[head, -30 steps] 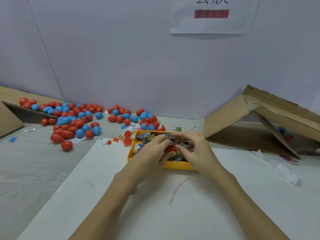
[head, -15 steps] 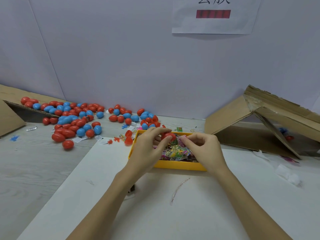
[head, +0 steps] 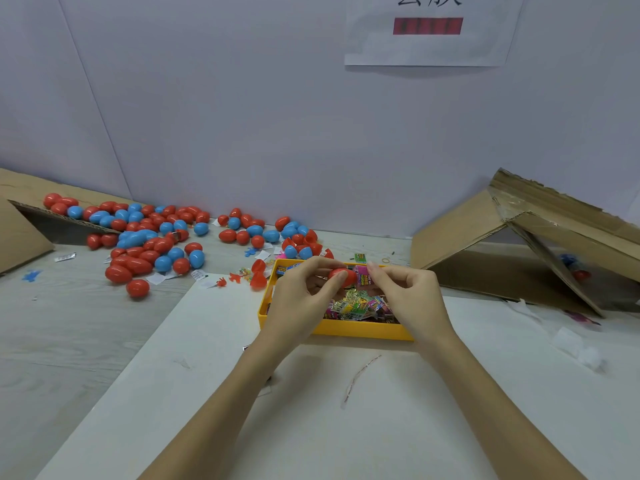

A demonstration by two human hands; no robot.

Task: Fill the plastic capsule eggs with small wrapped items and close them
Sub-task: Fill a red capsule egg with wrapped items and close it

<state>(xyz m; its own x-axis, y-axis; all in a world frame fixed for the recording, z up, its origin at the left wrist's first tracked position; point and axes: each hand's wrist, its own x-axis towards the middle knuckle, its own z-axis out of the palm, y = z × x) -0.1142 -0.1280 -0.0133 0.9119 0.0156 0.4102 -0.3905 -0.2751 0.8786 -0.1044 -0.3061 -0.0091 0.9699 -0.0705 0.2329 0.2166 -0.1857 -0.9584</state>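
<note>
My left hand (head: pixel 303 294) holds a red capsule egg (head: pixel 341 276) between thumb and fingers above the yellow tray (head: pixel 349 330). My right hand (head: pixel 408 297) pinches a small pink wrapped item (head: pixel 364 278) right beside the egg's open side. The tray holds several colourful wrapped items (head: pixel 356 303). A heap of red and blue capsule eggs (head: pixel 149 237) lies at the back left of the table. Two loose red egg halves (head: pixel 258 273) lie just left of the tray.
A tipped cardboard box (head: pixel 519 244) stands at the right, another cardboard box (head: pixel 20 226) at the far left. A white sheet (head: pixel 311 403) covers the near table. Crumpled clear wrappers (head: pixel 575 348) lie at the right. A thin strip (head: pixel 358 379) lies on the sheet.
Both hands rose from the tray. My left hand lifted the red egg, and my right hand now brings a pink wrapped item up against it.
</note>
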